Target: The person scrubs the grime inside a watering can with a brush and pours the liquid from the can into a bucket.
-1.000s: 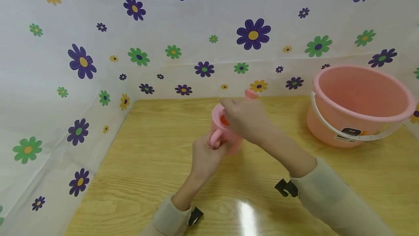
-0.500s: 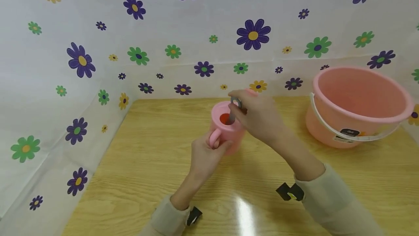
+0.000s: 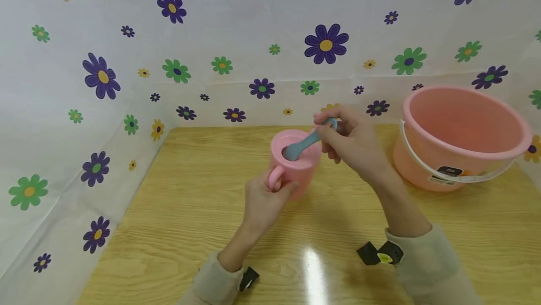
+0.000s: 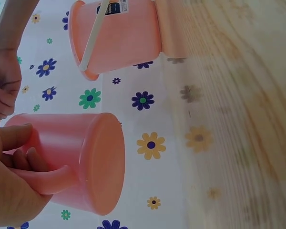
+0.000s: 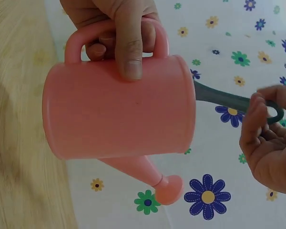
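Of two hands before me, the left hand (image 3: pixel 264 200) curls its fingers round the handle of one pink watering can (image 3: pixel 297 176), above the wood-grained worktop (image 3: pixel 190 183); the right hand (image 3: pixel 356 143) pinches one blue spoon (image 3: pixel 306 143) by its looped end, tip in the can's opening. Rightward stands one pink bucket (image 3: pixel 416 154); behind hangs a flowered sheet (image 3: pixel 236 27).

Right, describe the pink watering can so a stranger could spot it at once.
Above the wood-grain table, in the head view, look left of the large pink bucket. There the left hand grips the pink watering can by its looped handle. It is smaller than the bucket and alone has a spout with a flared head.
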Demonstrator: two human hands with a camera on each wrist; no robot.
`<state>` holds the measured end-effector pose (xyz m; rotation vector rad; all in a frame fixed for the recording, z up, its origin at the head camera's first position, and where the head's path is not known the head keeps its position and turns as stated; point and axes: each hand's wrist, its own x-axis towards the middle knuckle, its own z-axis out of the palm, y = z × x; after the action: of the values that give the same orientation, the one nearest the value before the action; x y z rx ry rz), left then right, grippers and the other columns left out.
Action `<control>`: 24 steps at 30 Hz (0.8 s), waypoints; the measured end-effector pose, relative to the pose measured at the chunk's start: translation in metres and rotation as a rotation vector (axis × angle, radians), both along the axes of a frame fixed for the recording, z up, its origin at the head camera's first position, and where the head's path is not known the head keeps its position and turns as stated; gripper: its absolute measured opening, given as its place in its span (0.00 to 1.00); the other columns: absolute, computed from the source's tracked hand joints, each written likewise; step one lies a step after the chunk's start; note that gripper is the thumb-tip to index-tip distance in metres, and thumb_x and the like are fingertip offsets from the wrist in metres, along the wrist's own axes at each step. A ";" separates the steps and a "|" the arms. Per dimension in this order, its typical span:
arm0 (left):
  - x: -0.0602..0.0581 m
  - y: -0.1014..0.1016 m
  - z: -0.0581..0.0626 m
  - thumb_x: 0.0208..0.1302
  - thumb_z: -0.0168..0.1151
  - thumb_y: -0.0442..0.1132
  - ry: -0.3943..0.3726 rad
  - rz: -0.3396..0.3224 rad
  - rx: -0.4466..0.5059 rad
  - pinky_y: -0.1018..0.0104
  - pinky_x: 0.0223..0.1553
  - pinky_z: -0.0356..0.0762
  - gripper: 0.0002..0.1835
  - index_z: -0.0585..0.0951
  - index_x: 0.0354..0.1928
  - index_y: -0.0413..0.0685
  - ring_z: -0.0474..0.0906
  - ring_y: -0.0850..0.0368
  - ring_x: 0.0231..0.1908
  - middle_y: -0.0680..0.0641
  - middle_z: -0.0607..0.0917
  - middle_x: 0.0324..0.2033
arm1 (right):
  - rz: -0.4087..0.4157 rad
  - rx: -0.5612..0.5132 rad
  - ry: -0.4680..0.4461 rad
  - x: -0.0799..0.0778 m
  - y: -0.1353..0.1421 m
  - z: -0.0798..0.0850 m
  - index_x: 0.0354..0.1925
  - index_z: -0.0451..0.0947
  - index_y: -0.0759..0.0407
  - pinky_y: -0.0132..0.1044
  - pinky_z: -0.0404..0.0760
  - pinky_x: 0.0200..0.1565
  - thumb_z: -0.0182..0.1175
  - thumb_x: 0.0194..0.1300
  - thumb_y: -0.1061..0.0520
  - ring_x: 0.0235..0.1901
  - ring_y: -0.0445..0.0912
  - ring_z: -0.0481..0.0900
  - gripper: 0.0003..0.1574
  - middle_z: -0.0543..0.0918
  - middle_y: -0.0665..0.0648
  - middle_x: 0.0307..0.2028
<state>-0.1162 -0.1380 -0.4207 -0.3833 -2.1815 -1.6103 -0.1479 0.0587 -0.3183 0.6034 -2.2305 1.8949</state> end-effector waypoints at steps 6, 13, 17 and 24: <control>0.000 -0.001 0.000 0.52 0.75 0.29 0.019 0.013 -0.013 0.72 0.23 0.59 0.22 0.67 0.19 0.45 0.62 0.63 0.21 0.56 0.62 0.16 | 0.094 0.039 -0.057 0.010 0.012 -0.001 0.43 0.78 0.65 0.40 0.84 0.30 0.69 0.62 0.61 0.24 0.51 0.79 0.13 0.79 0.59 0.28; -0.001 -0.001 -0.002 0.52 0.75 0.29 0.025 0.010 -0.014 0.73 0.22 0.59 0.23 0.66 0.18 0.45 0.61 0.62 0.19 0.56 0.63 0.15 | 0.072 0.053 0.110 0.017 0.011 -0.012 0.42 0.79 0.64 0.38 0.84 0.30 0.69 0.60 0.68 0.25 0.49 0.81 0.12 0.82 0.58 0.29; 0.000 0.000 -0.006 0.52 0.75 0.28 -0.002 -0.030 -0.002 0.73 0.22 0.59 0.23 0.65 0.18 0.45 0.61 0.63 0.20 0.56 0.62 0.15 | -0.051 0.071 0.222 0.023 0.004 -0.026 0.41 0.80 0.66 0.34 0.82 0.26 0.67 0.61 0.68 0.22 0.47 0.79 0.09 0.81 0.57 0.26; 0.000 -0.001 -0.009 0.51 0.75 0.27 0.017 -0.071 -0.065 0.74 0.22 0.60 0.24 0.65 0.18 0.45 0.61 0.65 0.20 0.57 0.61 0.15 | -0.101 0.074 0.388 0.025 -0.004 -0.044 0.39 0.77 0.67 0.30 0.76 0.21 0.58 0.67 0.72 0.20 0.42 0.74 0.04 0.78 0.54 0.24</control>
<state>-0.1161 -0.1393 -0.4301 -0.4976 -2.2352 -1.5699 -0.1225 0.0552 -0.3626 0.7772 -2.0426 1.5012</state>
